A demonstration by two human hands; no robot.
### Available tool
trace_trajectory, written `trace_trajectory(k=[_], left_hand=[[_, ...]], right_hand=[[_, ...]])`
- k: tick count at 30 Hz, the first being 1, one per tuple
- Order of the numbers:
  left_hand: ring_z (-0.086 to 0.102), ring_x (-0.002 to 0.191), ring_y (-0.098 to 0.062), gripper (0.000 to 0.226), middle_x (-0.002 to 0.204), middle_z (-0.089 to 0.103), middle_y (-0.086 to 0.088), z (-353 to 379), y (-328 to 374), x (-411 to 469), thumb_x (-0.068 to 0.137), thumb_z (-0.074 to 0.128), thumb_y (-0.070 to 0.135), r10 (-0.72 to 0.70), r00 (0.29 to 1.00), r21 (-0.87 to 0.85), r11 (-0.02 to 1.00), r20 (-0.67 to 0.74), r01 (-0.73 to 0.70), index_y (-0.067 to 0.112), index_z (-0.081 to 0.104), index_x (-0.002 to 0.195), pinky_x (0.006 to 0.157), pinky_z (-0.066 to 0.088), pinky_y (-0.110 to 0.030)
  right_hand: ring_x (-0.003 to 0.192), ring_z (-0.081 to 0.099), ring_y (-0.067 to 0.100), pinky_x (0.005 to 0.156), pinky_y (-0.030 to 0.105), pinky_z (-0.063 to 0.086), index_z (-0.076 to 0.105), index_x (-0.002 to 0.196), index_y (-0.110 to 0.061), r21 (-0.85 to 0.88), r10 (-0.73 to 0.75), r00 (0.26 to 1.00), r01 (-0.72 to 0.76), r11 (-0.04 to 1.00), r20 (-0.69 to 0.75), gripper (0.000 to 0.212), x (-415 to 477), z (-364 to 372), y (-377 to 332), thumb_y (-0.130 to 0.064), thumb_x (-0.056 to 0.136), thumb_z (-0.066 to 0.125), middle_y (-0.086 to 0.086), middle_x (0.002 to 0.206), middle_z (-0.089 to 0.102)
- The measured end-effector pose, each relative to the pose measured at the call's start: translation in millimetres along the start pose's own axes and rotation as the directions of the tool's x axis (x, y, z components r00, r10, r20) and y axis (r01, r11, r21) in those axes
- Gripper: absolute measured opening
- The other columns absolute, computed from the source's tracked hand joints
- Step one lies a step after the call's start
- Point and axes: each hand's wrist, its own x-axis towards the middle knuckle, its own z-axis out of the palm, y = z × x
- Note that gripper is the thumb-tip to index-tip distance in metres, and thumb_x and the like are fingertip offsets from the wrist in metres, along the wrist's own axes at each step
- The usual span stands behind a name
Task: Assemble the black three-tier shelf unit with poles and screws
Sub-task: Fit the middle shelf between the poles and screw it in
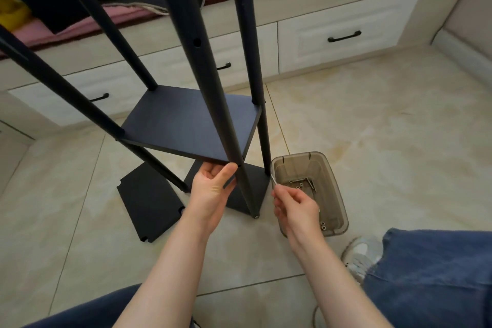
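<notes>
Most tops of the upright black poles run out of frame, and the bottom shelf is largely hidden. The left hand, palm up, grips the near corner of the level middle shelf. The right hand pinches a thin silvery tool, perhaps a hex key, beside the bin of screws on the floor.

Beige tiled floor. Standing on it: partly built black shelf unit; one loose black panel flat, just left of it. Translucent bin holding screws just right; sneaker near bin.
</notes>
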Motion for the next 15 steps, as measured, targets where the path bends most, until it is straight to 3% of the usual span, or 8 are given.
trace_trajectory(k=[3, 8, 11, 15], left_hand=[[0.069, 0.114, -0.022, 0.045, 0.109, 0.074, -0.003, -1, -2, -1, 0.088, 0.067, 0.011, 0.010, 1.000, -0.006, 1.000, 0.010, -0.010, 0.010, 0.056, 0.132, 0.111, 0.046, -0.047], [0.071, 0.110, -0.018, 0.057, 0.109, 0.075, -0.001, -1, -3, -3, 0.076, 0.072, 0.022, 0.032, 0.998, -0.013, 0.999, 0.046, -0.032, 0.012, 0.057, 0.130, 0.099, 0.053, -0.036], [0.070, 0.113, -0.019, 0.061, 0.115, 0.075, -0.003, -4, -5, -3, 0.075, 0.074, 0.024, 0.044, 0.998, -0.003, 0.999, 0.045, -0.044, 0.012, 0.056, 0.132, 0.090, 0.055, -0.028], [0.070, 0.114, -0.018, 0.062, 0.120, 0.074, -0.004, -8, -7, 0, 0.075, 0.076, 0.026, 0.067, 0.996, 0.014, 0.998, 0.058, -0.067, 0.014, 0.057, 0.132, 0.093, 0.055, -0.031]], right_hand=[[0.065, 0.066, 0.005, 0.059, 0.015, 0.050, 0.075, 0.088, -0.013, -0.026, -0.127, 0.991, 0.128, 0.991, 0.039, 0.005, -31, 3, -7, -0.017, 0.085, 0.076, 0.004, 0.079, 0.077], [0.074, 0.073, 0.009, 0.067, 0.015, 0.054, 0.073, 0.084, -0.014, -0.147, -0.323, 0.933, 0.346, 0.927, 0.158, 0.008, -62, 21, -31, -0.012, 0.080, 0.080, 0.001, 0.077, 0.076], [0.074, 0.073, 0.009, 0.065, 0.013, 0.053, 0.072, 0.083, -0.012, -0.201, -0.376, 0.910, 0.407, 0.891, 0.177, 0.010, -69, 28, -35, -0.011, 0.079, 0.081, -0.002, 0.075, 0.075], [0.072, 0.071, 0.007, 0.065, 0.014, 0.052, 0.071, 0.079, -0.014, -0.267, -0.402, 0.898, 0.438, 0.858, 0.181, 0.012, -70, 35, -34, -0.011, 0.079, 0.082, -0.003, 0.074, 0.074]])
